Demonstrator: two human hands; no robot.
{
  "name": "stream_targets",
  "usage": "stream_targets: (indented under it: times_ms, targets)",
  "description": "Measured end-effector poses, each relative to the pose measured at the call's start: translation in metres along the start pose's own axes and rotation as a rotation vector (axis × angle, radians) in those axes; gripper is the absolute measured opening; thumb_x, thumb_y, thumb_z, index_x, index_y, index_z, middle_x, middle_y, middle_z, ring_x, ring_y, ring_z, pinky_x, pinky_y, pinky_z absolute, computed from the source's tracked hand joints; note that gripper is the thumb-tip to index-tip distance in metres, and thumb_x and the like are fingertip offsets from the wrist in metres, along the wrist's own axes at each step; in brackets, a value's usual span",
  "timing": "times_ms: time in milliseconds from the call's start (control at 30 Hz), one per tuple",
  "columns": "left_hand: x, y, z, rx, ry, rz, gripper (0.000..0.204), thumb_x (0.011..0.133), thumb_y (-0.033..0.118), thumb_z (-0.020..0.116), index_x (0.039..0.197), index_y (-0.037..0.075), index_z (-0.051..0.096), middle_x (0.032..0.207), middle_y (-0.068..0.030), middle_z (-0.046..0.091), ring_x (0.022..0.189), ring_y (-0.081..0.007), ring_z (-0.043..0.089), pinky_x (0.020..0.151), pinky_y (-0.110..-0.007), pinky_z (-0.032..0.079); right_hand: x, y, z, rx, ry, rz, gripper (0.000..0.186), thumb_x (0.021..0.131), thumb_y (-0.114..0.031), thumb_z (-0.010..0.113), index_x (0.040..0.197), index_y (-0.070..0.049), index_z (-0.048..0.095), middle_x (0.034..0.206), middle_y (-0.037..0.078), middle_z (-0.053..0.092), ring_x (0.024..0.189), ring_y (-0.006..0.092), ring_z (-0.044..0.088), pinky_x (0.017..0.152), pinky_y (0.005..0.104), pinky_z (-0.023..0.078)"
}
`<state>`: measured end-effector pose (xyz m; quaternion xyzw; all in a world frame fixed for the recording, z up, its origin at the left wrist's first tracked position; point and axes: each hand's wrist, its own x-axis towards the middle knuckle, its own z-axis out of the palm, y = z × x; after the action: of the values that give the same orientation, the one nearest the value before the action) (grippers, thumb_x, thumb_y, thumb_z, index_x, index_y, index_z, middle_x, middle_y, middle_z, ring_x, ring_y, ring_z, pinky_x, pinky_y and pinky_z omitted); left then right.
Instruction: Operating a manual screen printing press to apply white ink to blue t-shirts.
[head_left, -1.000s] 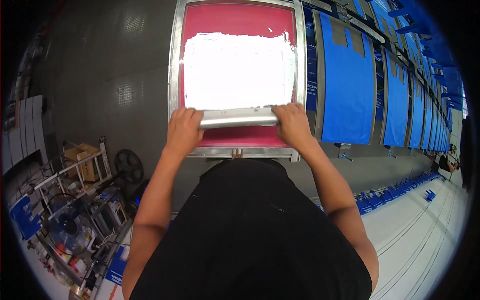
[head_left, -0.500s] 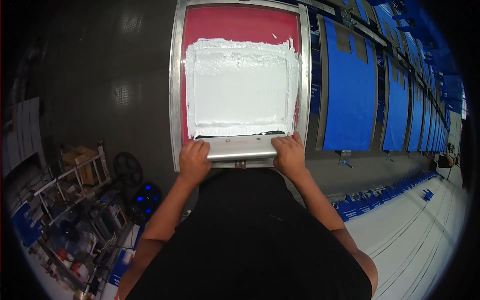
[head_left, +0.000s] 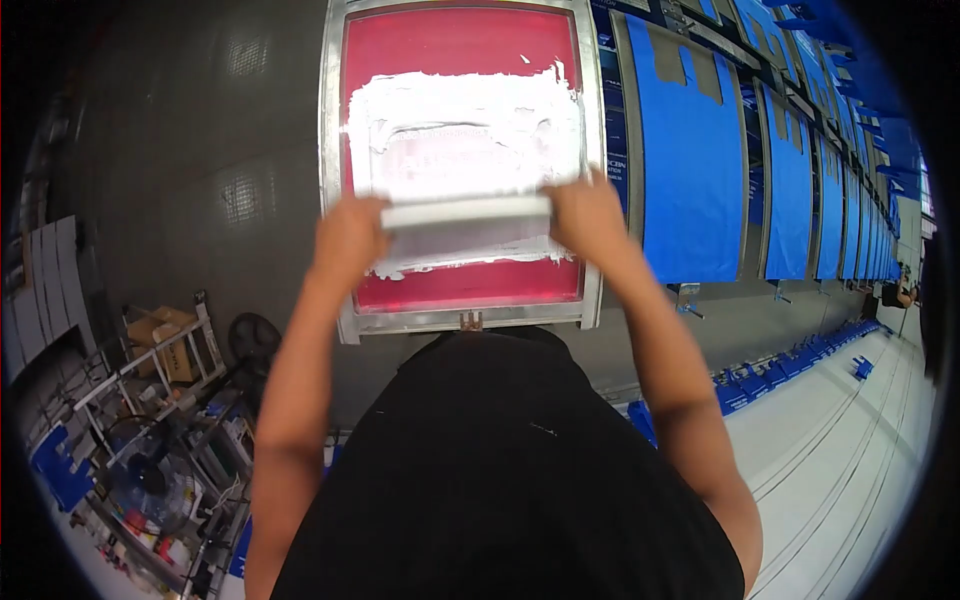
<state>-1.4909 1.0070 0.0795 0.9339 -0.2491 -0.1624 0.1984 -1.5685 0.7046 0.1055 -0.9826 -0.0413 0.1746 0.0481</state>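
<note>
A screen-printing screen with pink mesh in a silver metal frame lies in front of me. Thick white paste covers the middle of the mesh, partly scraped thin with a faint inner pattern. My left hand and my right hand, both blurred, are closed on the two ends of a long silver squeegee, which is held across the screen a little below its middle.
To the right runs a row of metal boards with blue sheets. At lower left stand a metal rack, a cardboard box and a fan. Another person is at the far right edge.
The squeegee went down to the screen's near edge, then moved back up to just below the middle. The paste inside the print area now looks scraped thinner, with pink showing faintly.
</note>
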Motion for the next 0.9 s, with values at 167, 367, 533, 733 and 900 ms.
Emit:
stream_targets:
  times_ms: [167, 367, 533, 733, 900]
  targets:
    - [-0.083, -0.002, 0.063, 0.054, 0.234, 0.211, 0.036, 0.054, -0.001, 0.068, 0.09, 0.004, 0.063, 0.093, -0.0128, 0.063, 0.086, -0.0321, 0.058, 0.076, -0.042, 0.048, -0.074, -0.025, 0.092, 0.189, 0.292, -0.008, 0.035, 0.062, 0.0, 0.061, 0.095, -0.009, 0.067, 0.089, 0.009, 0.069, 0.09, 0.0273, 0.065, 0.109, 0.0554, 0.028]
    - [0.11, -0.015, -0.017, 0.155, 0.113, 0.043, 0.023, 0.072, 0.02, 0.071, 0.092, 0.009, 0.071, 0.087, -0.0162, 0.068, 0.084, -0.0355, 0.066, 0.074, -0.046, 0.053, 0.101, 0.041, 0.01, -0.006, 0.142, 0.058, 0.037, 0.07, -0.014, 0.064, 0.106, -0.019, 0.069, 0.088, 0.01, 0.07, 0.087, 0.0274, 0.067, 0.096, 0.0484, 0.041]
    - [0.067, -0.001, -0.027, 0.117, -0.009, -0.011, 0.042, 0.07, 0.03, 0.079, 0.104, 0.007, 0.07, 0.097, -0.0179, 0.068, 0.091, -0.0336, 0.065, 0.081, -0.042, 0.052, 0.052, 0.022, -0.015, 0.019, 0.091, 0.062, 0.04, 0.069, -0.008, 0.06, 0.107, -0.017, 0.069, 0.085, 0.014, 0.068, 0.085, 0.0324, 0.066, 0.082, 0.0444, 0.052]
    - [-0.073, 0.003, 0.046, -0.002, 0.18, 0.204, 0.036, 0.056, -0.004, 0.067, 0.091, 0.004, 0.064, 0.094, -0.0138, 0.065, 0.089, -0.0331, 0.06, 0.079, -0.043, 0.048, -0.068, -0.027, 0.067, 0.183, 0.112, 0.033, 0.033, 0.069, -0.001, 0.058, 0.099, -0.01, 0.069, 0.086, 0.009, 0.069, 0.092, 0.0244, 0.065, 0.111, 0.0568, 0.024]
    - [0.081, -0.007, 0.0, 0.141, 0.103, 0.039, 0.025, 0.066, 0.01, 0.069, 0.091, 0.009, 0.071, 0.087, -0.0167, 0.068, 0.085, -0.0362, 0.065, 0.075, -0.046, 0.053, 0.069, 0.034, 0.025, -0.023, 0.078, 0.102, 0.037, 0.07, -0.014, 0.063, 0.106, -0.02, 0.069, 0.093, 0.01, 0.071, 0.094, 0.0243, 0.067, 0.104, 0.0545, 0.034]
